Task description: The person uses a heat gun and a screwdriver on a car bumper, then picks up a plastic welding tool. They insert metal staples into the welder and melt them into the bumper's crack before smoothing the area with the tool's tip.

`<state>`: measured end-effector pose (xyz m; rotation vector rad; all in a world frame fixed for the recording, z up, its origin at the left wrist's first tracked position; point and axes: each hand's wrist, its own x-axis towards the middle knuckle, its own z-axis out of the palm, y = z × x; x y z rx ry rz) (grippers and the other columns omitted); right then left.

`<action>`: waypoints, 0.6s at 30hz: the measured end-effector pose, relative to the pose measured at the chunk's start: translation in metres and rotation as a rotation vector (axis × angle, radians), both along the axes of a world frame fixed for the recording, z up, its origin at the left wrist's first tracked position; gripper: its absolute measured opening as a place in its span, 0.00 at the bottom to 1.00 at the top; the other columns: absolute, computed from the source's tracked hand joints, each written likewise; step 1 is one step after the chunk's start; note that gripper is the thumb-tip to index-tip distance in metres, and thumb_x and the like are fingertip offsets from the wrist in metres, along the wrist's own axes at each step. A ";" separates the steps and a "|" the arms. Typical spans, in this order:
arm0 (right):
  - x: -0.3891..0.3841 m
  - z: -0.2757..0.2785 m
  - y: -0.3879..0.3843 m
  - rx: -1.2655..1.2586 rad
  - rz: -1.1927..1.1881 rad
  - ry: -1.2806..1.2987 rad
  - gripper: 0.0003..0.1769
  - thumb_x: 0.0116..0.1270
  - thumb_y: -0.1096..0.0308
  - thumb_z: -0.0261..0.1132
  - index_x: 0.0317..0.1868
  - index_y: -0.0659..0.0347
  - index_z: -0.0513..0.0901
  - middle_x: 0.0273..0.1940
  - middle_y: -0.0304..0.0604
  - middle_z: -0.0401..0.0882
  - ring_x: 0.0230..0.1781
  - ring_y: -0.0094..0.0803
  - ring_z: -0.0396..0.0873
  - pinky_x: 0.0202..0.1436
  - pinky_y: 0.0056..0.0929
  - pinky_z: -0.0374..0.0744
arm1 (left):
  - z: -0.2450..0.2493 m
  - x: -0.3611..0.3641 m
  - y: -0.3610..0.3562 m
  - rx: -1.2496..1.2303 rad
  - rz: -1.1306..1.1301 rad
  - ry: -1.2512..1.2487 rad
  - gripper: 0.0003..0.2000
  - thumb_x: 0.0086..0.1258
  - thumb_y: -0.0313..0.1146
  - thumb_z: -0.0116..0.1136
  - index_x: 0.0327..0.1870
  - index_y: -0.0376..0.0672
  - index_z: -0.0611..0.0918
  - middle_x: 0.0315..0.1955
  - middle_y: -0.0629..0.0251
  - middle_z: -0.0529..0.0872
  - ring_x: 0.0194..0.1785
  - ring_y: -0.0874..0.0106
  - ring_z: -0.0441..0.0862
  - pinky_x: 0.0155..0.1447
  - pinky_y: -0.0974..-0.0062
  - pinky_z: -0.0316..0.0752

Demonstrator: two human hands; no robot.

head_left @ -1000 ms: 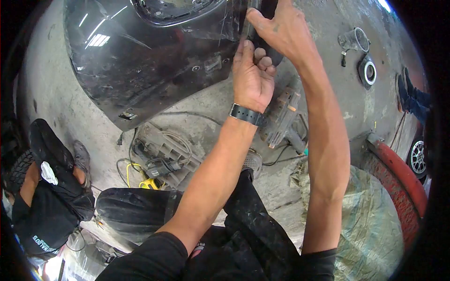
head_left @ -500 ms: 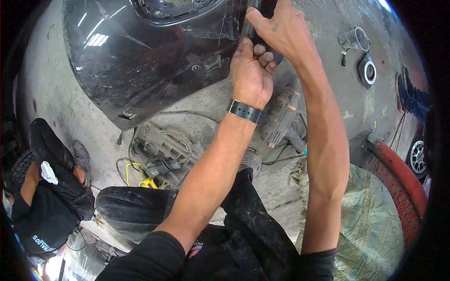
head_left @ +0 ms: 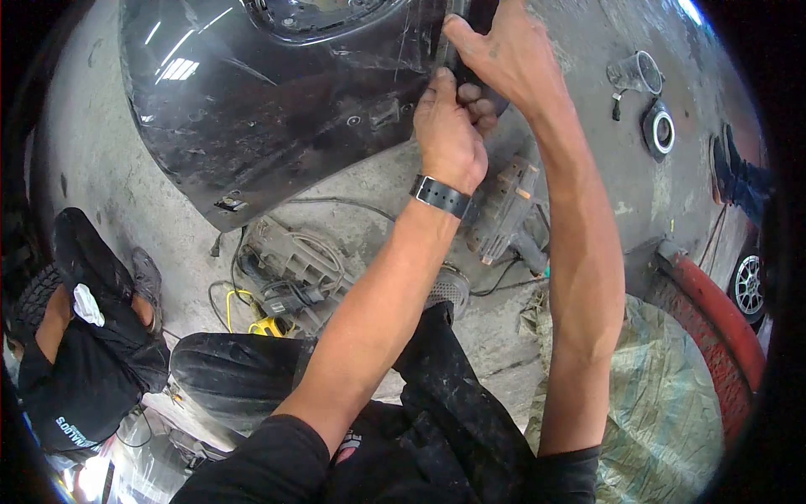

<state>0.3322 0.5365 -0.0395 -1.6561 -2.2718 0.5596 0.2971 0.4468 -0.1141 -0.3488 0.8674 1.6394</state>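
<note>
A dark, glossy, scuffed vehicle panel (head_left: 277, 109), which looks like a car door, fills the upper middle of the head view. A large rounded opening shows at its top. My left hand (head_left: 453, 139), with a black watch strap on the wrist, has its fingers curled at the panel's right-hand edge, the thumb pressed against it. Just above and to the right, my right hand (head_left: 508, 59) grips the same edge, thumb laid along it. Its other fingers are hidden behind the hand and the edge.
Below the panel lie a grey plastic part (head_left: 290, 260) with cables and a yellow tool (head_left: 269, 326). Another grey part (head_left: 508, 210) is near my forearms. Right: a clear cup (head_left: 642, 73), a round speaker-like part (head_left: 661, 133), a red curved piece (head_left: 714, 311), a woven sack (head_left: 646, 395). Another person (head_left: 92, 361) sits left.
The panel has shifted slightly to the right. My left hand has moved a little with it, its fingers curling closer to the edge; my right hand has barely moved.
</note>
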 end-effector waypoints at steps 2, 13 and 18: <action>0.000 -0.001 0.001 0.007 -0.002 0.001 0.53 0.63 0.49 0.63 0.74 0.85 0.54 0.50 0.82 0.79 0.55 0.69 0.80 0.63 0.53 0.76 | 0.001 0.001 0.001 -0.001 0.027 -0.009 0.09 0.84 0.42 0.48 0.43 0.49 0.76 0.29 0.75 0.76 0.31 0.77 0.74 0.35 0.74 0.71; -0.001 -0.005 0.010 -0.096 -0.027 -0.019 0.53 0.63 0.50 0.63 0.74 0.85 0.53 0.51 0.82 0.78 0.56 0.69 0.80 0.63 0.53 0.76 | 0.002 -0.001 0.002 0.017 0.050 -0.077 0.07 0.83 0.40 0.51 0.42 0.49 0.76 0.29 0.78 0.75 0.32 0.79 0.74 0.39 0.73 0.75; -0.001 -0.007 0.011 -0.088 -0.023 -0.049 0.53 0.63 0.50 0.63 0.74 0.85 0.52 0.51 0.82 0.78 0.56 0.69 0.79 0.62 0.53 0.76 | 0.002 -0.002 0.002 0.023 0.039 -0.067 0.08 0.83 0.40 0.51 0.44 0.49 0.77 0.30 0.76 0.76 0.34 0.76 0.76 0.45 0.70 0.78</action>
